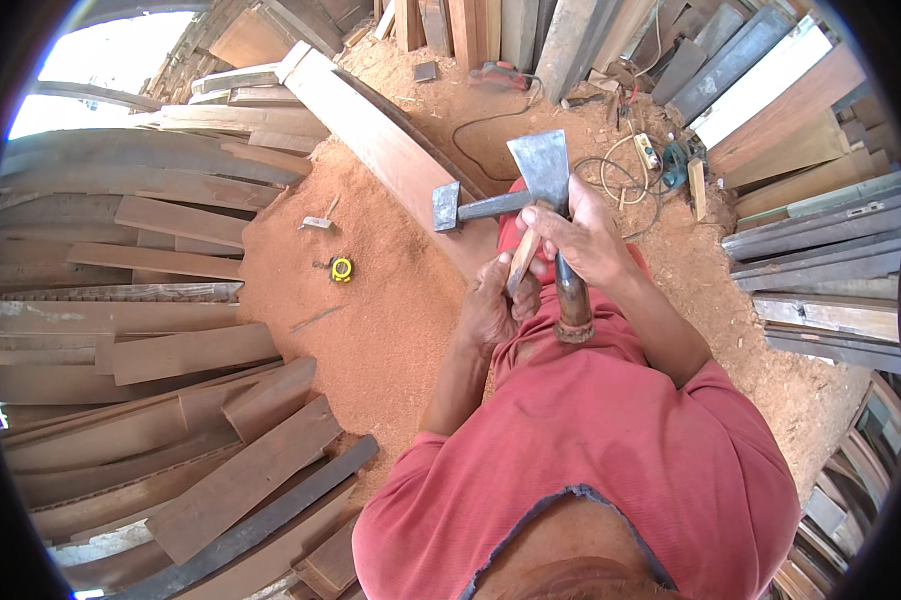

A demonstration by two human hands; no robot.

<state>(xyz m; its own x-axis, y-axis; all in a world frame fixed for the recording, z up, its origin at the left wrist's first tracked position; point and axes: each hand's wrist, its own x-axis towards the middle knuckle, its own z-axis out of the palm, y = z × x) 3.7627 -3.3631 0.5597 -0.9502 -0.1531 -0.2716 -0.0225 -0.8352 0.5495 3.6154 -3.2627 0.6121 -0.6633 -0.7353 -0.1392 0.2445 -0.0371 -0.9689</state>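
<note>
My left hand [501, 295] is closed around the lower part of a small, pale wooden piece [523, 262] in front of my lap. My right hand [583, 238] grips a chisel-like tool with a broad flared metal blade [543, 165] pointing away from me. Its dark handle [573, 290], frayed at the end, points toward my belly. A grey metal bar with a square, hammer-like head [447, 207] runs leftward from my right hand. How the bar and blade meet is hidden by my fingers. My right thumb rests at the wooden piece's upper end.
A long wooden plank [391, 150] stretches from my lap to the far left. On the sawdust lie a yellow tape measure [342, 269] and a small metal-headed tool [317, 222]. Stacked boards [161, 265] line both sides. A red power tool [501, 76] and cables [626, 185] lie beyond.
</note>
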